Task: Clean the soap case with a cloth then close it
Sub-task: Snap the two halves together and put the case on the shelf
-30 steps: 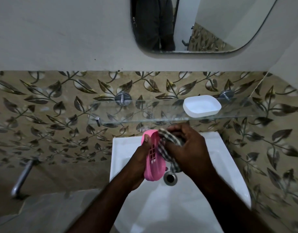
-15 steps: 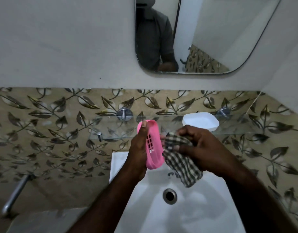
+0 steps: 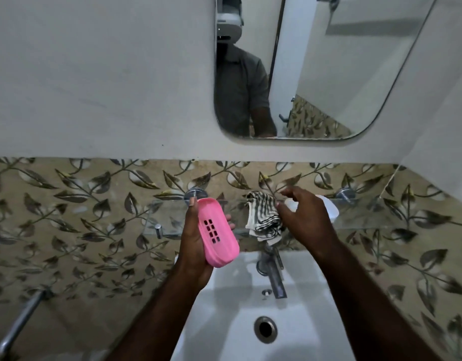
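Lengthwise in left hand (image 3: pixel 192 246), soap case (image 3: pixel 222 243)

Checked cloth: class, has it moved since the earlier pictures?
Yes. The checked cloth rose from below the glass shelf, over the sink, to shelf level, beside the white lid.

A: Which fixtures are on the wall?

B: A rounded mirror (image 3: pixel 329 61) on the plain upper wall. Below it are leaf-patterned tiles (image 3: pixel 81 217). A glass shelf (image 3: pixel 167 217) is mounted on the tiles by chrome brackets (image 3: pixel 344 192), with a small chrome peg (image 3: pixel 159 227) at its front left corner.

A: What sits beneath the shelf?

B: A white sink (image 3: pixel 224 321). A chrome tap (image 3: pixel 272 274) stands at its rear edge, and a round drain (image 3: pixel 265 329) is in the basin. A metal bar (image 3: pixel 18 324) shows at the lower left.
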A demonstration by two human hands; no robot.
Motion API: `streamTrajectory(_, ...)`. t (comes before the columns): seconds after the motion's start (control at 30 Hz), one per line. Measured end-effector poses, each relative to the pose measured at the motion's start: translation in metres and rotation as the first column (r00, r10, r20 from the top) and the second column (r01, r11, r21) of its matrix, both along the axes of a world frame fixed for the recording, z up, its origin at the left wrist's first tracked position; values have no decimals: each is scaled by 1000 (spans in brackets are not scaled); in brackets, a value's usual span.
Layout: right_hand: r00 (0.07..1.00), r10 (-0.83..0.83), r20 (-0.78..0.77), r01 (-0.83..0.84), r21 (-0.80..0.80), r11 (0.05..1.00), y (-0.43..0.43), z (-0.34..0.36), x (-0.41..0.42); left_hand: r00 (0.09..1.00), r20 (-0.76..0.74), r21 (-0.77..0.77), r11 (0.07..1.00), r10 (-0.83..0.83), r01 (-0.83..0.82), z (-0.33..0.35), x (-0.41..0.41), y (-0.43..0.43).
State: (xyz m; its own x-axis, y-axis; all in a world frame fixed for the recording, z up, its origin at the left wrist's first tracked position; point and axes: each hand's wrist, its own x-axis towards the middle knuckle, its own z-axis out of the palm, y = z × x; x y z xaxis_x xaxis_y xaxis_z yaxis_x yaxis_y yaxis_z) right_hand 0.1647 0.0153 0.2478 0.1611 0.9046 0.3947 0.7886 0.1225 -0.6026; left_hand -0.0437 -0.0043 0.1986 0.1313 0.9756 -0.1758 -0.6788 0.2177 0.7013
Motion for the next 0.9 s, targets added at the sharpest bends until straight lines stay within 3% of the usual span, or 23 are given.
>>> streamTrajectory(0.1,977,15,214,-9,-32,999,-9,-13,16,996,70,16,999,-47,46,-4,-2,1)
streamTrajectory(0.27,925,33,379,30,-158,987,-12,-31,33,992,92,7,997,-82,81,-3,7,3)
streamTrajectory(0.33,882,41,470,15,-115,993,-11,-39,35,993,91,2,997,-79,79,-1,10,3)
streamTrajectory(0.47,877,71,476,-115,64,991,-16,-40,44,993,93,5,998,-67,67,0,11,1)
streamTrajectory(0.57,936,92,340,-163,184,969,-30,-7,41,992,98,20,997,-78,77,3,10,0)
streamTrajectory(0.67,953,296,70,-304,219,927,-58,42,22,989,121,25,996,-83,81,6,6,-3)
streamTrajectory(0.7,917,399,-25,-387,197,901,-65,53,14,989,123,25,996,-84,82,6,7,-3)
streamTrajectory(0.77,756,589,-285,-596,69,800,-71,60,1,985,133,17,994,-110,108,9,11,-8)
streamTrajectory(0.83,623,589,-514,-701,-34,712,-65,49,-12,970,176,19,986,-169,168,10,17,-14)
streamTrajectory(0.9,672,511,-536,-630,-52,775,-53,28,-23,972,166,-6,985,-168,171,11,21,-21)
